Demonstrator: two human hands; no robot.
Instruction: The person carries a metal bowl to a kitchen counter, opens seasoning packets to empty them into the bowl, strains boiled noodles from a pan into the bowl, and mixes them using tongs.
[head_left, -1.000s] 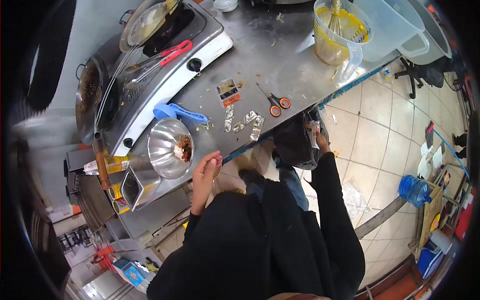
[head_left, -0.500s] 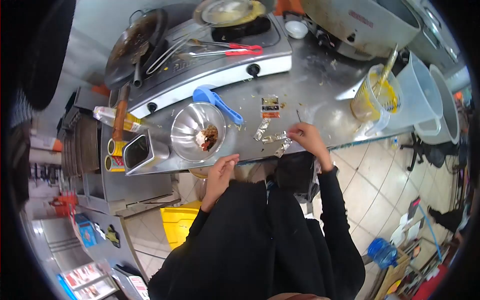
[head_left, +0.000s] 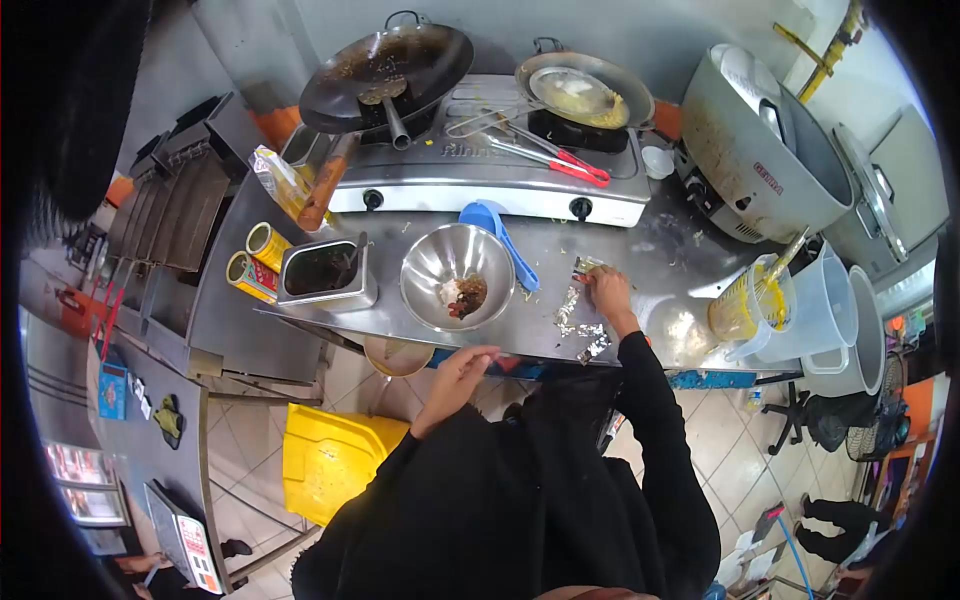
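Observation:
My right hand (head_left: 610, 292) is over the steel counter, its fingertips bent down on the small dark sachets (head_left: 588, 266); what they pinch, if anything, is too small to name. Torn silver wrappers (head_left: 567, 312) lie just left of and below it. My left hand (head_left: 460, 378) hovers at the counter's front edge, fingers stretched out and holding nothing. Beyond it stands a steel bowl (head_left: 420, 275) with white powder and brown and dark red seasonings (head_left: 468, 295) inside. A blue plastic utensil (head_left: 512, 248) rests against the bowl's right side.
Behind is a two-burner stove (head_left: 480, 200) with a wok (head_left: 440, 50), a pan (head_left: 640, 100) and red-handled tongs (head_left: 580, 170). Left stand a steel container (head_left: 365, 292) and cans (head_left: 250, 275). Right are a large cooker (head_left: 740, 170) and a measuring jug (head_left: 735, 315).
The view has swung toward the stove. My right hand went from below the counter edge to the wrappers, then up to the sachets. My left hand stays near the edge. The scissors no longer show.

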